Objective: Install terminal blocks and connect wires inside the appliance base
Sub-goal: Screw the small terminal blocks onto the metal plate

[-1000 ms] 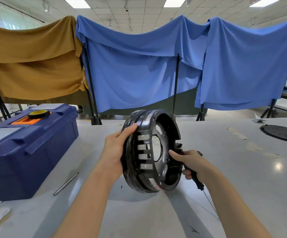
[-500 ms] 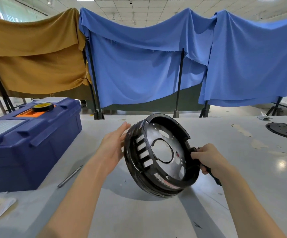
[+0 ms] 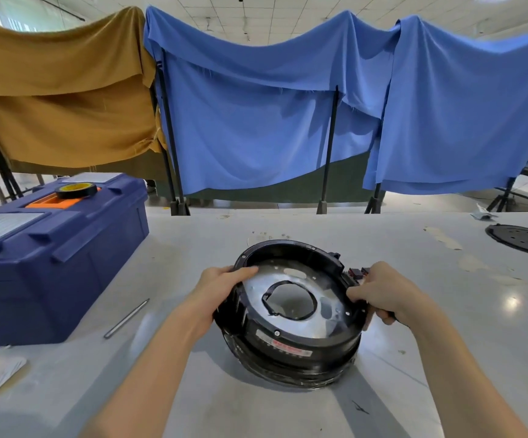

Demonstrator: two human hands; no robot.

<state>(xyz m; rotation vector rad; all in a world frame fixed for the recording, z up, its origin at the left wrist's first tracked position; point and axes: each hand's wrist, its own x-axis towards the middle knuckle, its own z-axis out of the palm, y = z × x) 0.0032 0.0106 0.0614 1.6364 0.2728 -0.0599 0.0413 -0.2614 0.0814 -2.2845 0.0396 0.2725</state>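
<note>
Blue cloths [image 3: 272, 115] and an ochre cloth [image 3: 60, 90] hang over stands behind a wide grey table [image 3: 445, 358]. At the left sits a dark blue toolbox [image 3: 51, 263]. Near the middle of the table is the black round appliance base [image 3: 291, 343], open side up and tipped a little toward the near edge, its lower rim on the tabletop.

The left hand [image 3: 221, 289] grips the base's left rim, with the thumb lying over the edge and the other fingers hidden outside the wall. The right hand [image 3: 385, 289] holds the right rim with curled fingers. Something dark shows under those fingers, and what it is cannot be told.

A black disc [image 3: 521, 245] lies well apart at the far right. A thin metal rod [image 3: 126, 317] lies between toolbox and base, and a tape roll [image 3: 76, 189] rests on the toolbox lid. Small black-and-red parts [image 3: 355, 273] sit at the base's right rim, just beside the right hand, possibly a terminal block.

Inside, only a bare metal plate [image 3: 325, 298] with a black-edged centre hole shows, and no wires are visible. The work looks early, with mounting the blocks and all the wiring apparently left.
</note>
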